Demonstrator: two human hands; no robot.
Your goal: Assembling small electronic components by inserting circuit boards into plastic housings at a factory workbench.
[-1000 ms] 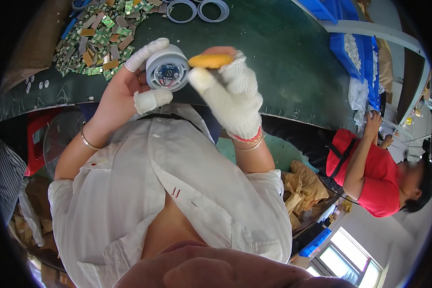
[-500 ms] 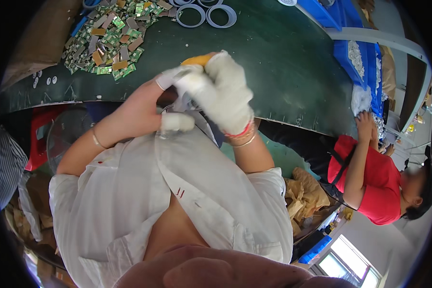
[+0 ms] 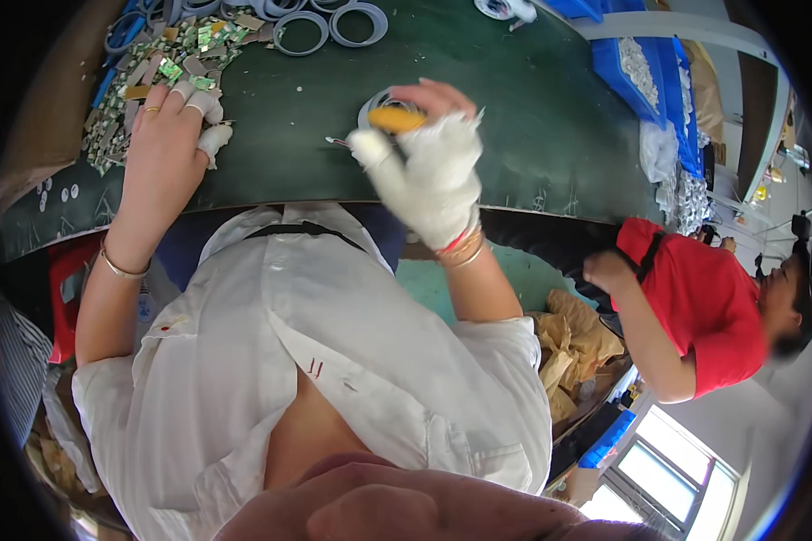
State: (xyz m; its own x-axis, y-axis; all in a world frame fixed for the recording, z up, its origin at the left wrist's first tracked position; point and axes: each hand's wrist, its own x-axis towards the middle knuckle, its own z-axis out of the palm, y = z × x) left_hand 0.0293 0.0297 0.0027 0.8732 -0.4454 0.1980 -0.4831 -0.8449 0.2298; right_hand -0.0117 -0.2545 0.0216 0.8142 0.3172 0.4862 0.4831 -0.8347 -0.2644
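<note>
My left hand (image 3: 167, 135) is down at the right edge of a pile of small green circuit boards (image 3: 169, 68) mixed with grey and tan pieces. White covers wrap several of its fingertips; the thumb stands apart from the fingers, with nothing visible between them. In a white glove with bare fingertips, my right hand (image 3: 429, 162) grips an orange-yellow tool handle (image 3: 395, 120); the tool's tip cannot be made out. Just beyond this handle a grey ring (image 3: 366, 112) lies on the table, partly hidden by the hand. A short thin wire (image 3: 336, 142) shows left of the glove.
Several grey rings (image 3: 356, 25) lie at the far edge of the green table (image 3: 532, 117). Small white discs (image 3: 44, 195) are at the left, near a cardboard box (image 3: 41, 117). Blue bins (image 3: 624, 77) with white parts stand right, near a person in red (image 3: 695, 307).
My hands were together near my body; now they are apart. The left has reached to the circuit boards. The right has a grey ring beside it on the table.
</note>
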